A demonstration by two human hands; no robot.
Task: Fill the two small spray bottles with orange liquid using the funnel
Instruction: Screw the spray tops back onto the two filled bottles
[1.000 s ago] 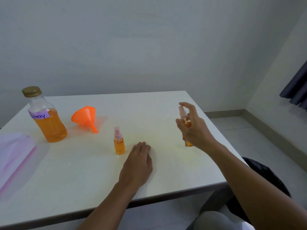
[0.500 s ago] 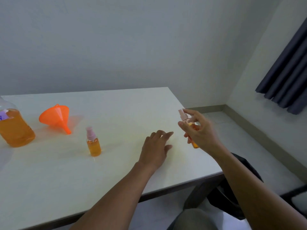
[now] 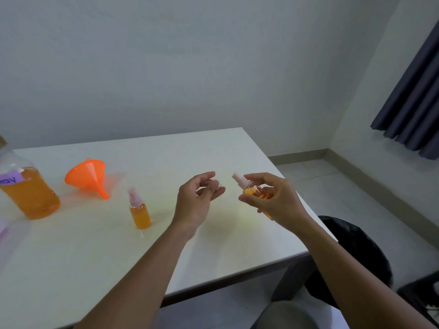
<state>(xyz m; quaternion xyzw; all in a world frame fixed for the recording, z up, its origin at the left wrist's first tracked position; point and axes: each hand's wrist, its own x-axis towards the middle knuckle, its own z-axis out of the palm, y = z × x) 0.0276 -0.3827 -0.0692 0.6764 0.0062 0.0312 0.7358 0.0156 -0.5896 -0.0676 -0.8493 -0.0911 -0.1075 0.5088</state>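
table [image 3: 71, 269]: white, rectangular, spans the left and middle of the view; far edge against a pale wall.
curtain [image 3: 413, 110]: dark, hangs at the far right, well apart from the table.
large bottle [image 3: 28, 193]: upright at the far left of the table, partly cut off by the frame edge; orange liquid up to about the purple label [image 3: 10, 179] on its side.
right hand [image 3: 278, 203]: raised above the right part of the table; thumb and fingers curled round the held spray bottle.
left hand [image 3: 197, 200]: raised above the middle of the table, just left of the right hand and apart from it; fingers loosely curled, gripping nothing.
funnel [image 3: 89, 175]: orange, lying on its side on the table, right of the large bottle; spout pointing near and right.
held spray bottle [image 3: 251, 191]: off the table, tilted, pink spray head pointing left toward the left hand; orange liquid inside.
standing spray bottle [image 3: 140, 213]: upright on the table, nearer than the funnel and left of the left hand; touched by neither hand; pink head on, body full of orange liquid.
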